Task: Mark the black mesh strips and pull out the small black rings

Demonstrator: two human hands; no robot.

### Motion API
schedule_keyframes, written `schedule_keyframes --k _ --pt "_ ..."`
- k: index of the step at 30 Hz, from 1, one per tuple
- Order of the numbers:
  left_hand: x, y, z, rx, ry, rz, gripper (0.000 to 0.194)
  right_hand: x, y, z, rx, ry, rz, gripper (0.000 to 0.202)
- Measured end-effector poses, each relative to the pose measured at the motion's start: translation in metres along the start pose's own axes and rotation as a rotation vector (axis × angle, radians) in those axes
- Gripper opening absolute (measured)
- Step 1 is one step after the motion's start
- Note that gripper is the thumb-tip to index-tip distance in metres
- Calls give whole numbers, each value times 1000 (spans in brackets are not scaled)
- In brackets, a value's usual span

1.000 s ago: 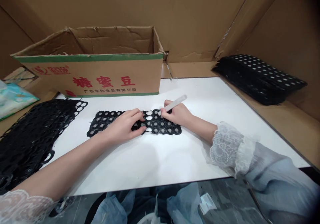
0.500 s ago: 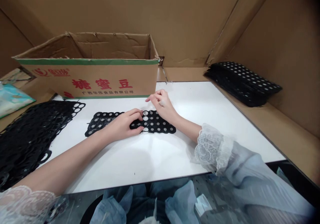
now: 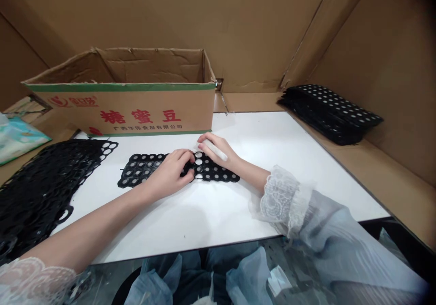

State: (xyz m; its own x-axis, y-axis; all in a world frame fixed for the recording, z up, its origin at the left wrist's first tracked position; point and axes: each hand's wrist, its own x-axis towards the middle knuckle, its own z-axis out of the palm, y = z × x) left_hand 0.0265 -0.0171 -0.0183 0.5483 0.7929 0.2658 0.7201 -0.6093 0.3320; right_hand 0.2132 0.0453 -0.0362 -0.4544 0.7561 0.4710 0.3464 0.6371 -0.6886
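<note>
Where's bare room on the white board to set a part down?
Two patches of white board: right, between the right hand and the stacked black sheets; near side, between the dotted black sheet and the board's front edge. Crowded: left, under the black mesh pile; back left, at the carton.

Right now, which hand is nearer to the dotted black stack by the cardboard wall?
Right. The right hand, holding a white stick, is left of the dotted black stack; the left hand, on the black sheet, is farther left.
</note>
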Motion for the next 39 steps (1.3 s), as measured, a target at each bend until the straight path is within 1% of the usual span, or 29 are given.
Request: schedule_keyframes --k 4,6,9,11,13,16,18,20,23,25,28,32,35,39 --pt "2 2 -2 90 8 25 13 -12 0 -11 -44 29 113 22" --pt "6 6 -1 165 17 15 20 -17 -3 -16 -101 53 173 23" --pt "16 14 6 303 51 -32 28 -22 -10 -17 -192 78 218 25" --pt "23 16 15 345 92 -55 28 -24 -14 -16 -151 79 221 28" --pt "27 16 23 311 113 -41 30 -24 -16 -14 -22 98 244 29" --pt "30 12 31 170 85 -16 31 -23 -17 -15 164 160 361 25" --pt "30 9 32 47 95 -47 26 -20 -17 -16 204 183 457 27" --pt "30 8 29 -79 116 -100 20 -18 -17 -19 206 157 503 29" --pt "34 6 23 -209 92 -157 14 -18 -17 -22 216 98 442 19" --pt "37 4 20 -252 58 -170 16 -20 -15 -23 203 72 389 12" --pt "39 3 19 -230 9 -161 20 -23 -13 -26 150 3 376 14" --pt "39 5 19 -167 -29 -174 19 -21 -16 -31 174 -80 426 20" --pt "39 6 17 -195 -51 -209 18 -17 -15 -32 260 -82 449 20" --pt "40 3 16 -273 -84 -260 18 -16 -8 -31 356 -68 398 21"
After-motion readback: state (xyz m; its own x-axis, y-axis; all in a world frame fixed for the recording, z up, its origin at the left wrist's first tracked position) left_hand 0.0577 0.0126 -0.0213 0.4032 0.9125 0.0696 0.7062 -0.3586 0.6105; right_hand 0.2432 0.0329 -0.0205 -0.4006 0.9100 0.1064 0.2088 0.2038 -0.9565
